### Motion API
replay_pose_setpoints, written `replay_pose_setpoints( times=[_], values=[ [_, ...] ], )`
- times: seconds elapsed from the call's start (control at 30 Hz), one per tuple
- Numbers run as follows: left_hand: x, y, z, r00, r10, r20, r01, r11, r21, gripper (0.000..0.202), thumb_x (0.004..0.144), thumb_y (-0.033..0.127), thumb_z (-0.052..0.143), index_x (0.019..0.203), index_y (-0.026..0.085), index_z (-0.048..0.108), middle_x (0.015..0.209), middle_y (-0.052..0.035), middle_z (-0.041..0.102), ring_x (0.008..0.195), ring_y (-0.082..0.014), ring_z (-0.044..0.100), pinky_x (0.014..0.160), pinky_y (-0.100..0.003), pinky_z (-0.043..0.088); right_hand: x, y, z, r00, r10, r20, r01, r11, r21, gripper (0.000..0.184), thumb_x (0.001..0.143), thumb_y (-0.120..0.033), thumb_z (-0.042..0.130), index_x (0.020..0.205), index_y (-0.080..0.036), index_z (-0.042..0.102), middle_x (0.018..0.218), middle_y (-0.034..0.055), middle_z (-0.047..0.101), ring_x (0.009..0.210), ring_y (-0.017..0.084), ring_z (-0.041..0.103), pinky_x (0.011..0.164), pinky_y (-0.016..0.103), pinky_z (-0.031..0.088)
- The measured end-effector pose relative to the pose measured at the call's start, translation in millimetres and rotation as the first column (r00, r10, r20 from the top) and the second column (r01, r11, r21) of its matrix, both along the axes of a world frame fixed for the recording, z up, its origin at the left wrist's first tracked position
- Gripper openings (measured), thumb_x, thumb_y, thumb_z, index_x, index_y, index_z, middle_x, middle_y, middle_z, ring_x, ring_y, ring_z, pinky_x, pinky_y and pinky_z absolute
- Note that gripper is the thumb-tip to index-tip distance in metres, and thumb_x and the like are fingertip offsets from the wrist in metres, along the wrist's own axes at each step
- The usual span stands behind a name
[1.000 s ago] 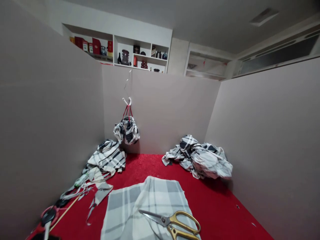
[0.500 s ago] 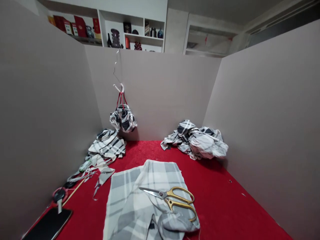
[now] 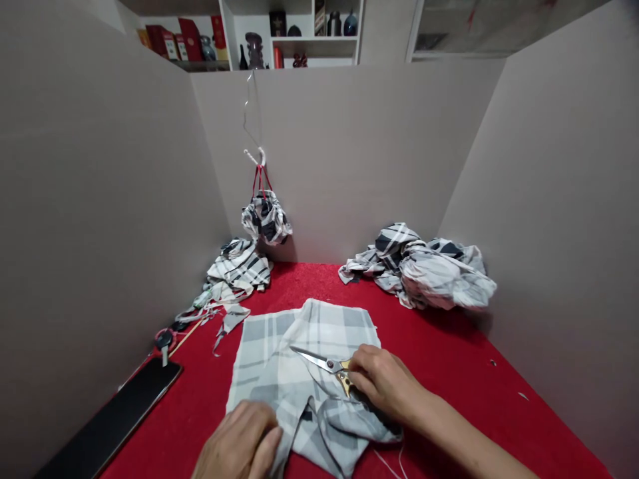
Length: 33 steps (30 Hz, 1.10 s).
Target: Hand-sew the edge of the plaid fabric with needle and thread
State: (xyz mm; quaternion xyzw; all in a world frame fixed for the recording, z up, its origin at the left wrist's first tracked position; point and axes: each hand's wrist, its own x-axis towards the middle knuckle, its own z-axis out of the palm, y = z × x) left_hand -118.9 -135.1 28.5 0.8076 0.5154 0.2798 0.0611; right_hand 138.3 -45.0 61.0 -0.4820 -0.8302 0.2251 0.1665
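- Along the left wall, a black phone [image 3: 107, 426] lies on the red carpeted surface [image 3: 449, 352], with a small round key fob [image 3: 163, 339] and a thin wooden stick [image 3: 186, 338] just beyond it.
- Farther back in that corner, a heap of black-and-white plaid cloth [image 3: 239, 269] sits against the wall, with narrow strips [image 3: 207, 309] trailing from it. These look like finished cuttings.
- Above that heap, a plaid bundle [image 3: 264, 216] hangs by red loops from a white hook [image 3: 254, 156].
- At the bottom left, the left hand [image 3: 239, 442] rests on the near edge of a grey plaid cloth [image 3: 339, 326]. Its grip is loose, with the fingers lying together and pressing down; a pinch on the cloth cannot be made out.
- At the centre, that cloth lies flat with its near corner folded over. It looks whole, so cutting it appears to be left to do.
- On top of the cloth, a pair of scissors [image 3: 319, 361] lies with its blades pressed together, tips pointing left.
- Just right of the blades, the right hand [image 3: 384, 382] curls over the gold handles [image 3: 344, 379], holding them in a closed grip. Whether its fingers pass through the loops cannot be told.
- Against the right wall sits a larger heap of crumpled plaid cloth [image 3: 419, 266], and small scraps [image 3: 522, 396] dot the carpet nearby.
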Motion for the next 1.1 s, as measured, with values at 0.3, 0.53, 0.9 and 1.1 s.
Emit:
replay_pose_setpoints(
  times=[0.3, 0.53, 0.9, 1.1],
  values=[
    [-20, -1, -46.8, 0.991, -0.063, -0.117, 0.065, 0.998, 0.01, 0.043, 0.079, 0.037, 0.056, 0.118, 0.027, 0.045, 0.117, -0.0094, 0.059, 0.106, -0.0274, 0.055, 0.088, -0.036, 0.046, 13, -43, -0.8, 0.98, -0.079, 0.182, 0.122, 0.964, -0.238, 0.03, 0.077, -0.047, 0.056, 0.084, -0.019, 0.06, 0.087, 0.0107, 0.063, 0.076, 0.027, 0.058, 0.065, 0.034, 0.04],
    [-18, 10, -3.6, 0.941, 0.186, 0.283, -0.073, 0.928, -0.365, 0.019, 0.089, 0.034, 0.039, 0.083, 0.022, 0.051, 0.101, -0.0037, 0.063, 0.091, -0.0181, 0.059, 0.077, -0.026, 0.047, 14, -44, -25.4, 1.0, 0.02, 0.006, -0.019, 0.994, -0.11, 0.007, 0.074, -0.024, 0.056, 0.072, -0.018, 0.054, 0.086, 0.0077, 0.057, 0.082, 0.024, 0.053, 0.069, 0.031, 0.039],
    [22, 41, 22.2, 0.976, 0.034, 0.214, 0.007, 0.982, -0.187, 0.056, 0.078, 0.04, 0.057, 0.129, 0.023, 0.04, 0.129, -0.0132, 0.048, 0.12, -0.0289, 0.041, 0.101, -0.047, 0.03, 5, -36, -18.8, 0.613, -0.319, -0.722, -0.165, 0.843, -0.513, 0.011, 0.07, -0.02, 0.054, 0.08, -0.017, 0.057, 0.076, 0.0014, 0.059, 0.075, 0.019, 0.054, 0.066, 0.027, 0.042],
    [73, 76, 22.6, 0.748, 0.013, 0.664, 0.489, 0.665, -0.564, 0.075, 0.053, 0.034, 0.08, 0.121, 0.018, 0.052, 0.115, -0.0092, 0.058, 0.104, -0.0246, 0.053, 0.088, -0.032, 0.04, 7, -34, -31.3, 0.422, -0.471, -0.775, -0.198, 0.786, -0.586, 0.02, 0.069, -0.021, 0.064, 0.088, -0.017, 0.064, 0.079, 0.0019, 0.062, 0.074, 0.019, 0.055, 0.066, 0.026, 0.043]
  ],
)
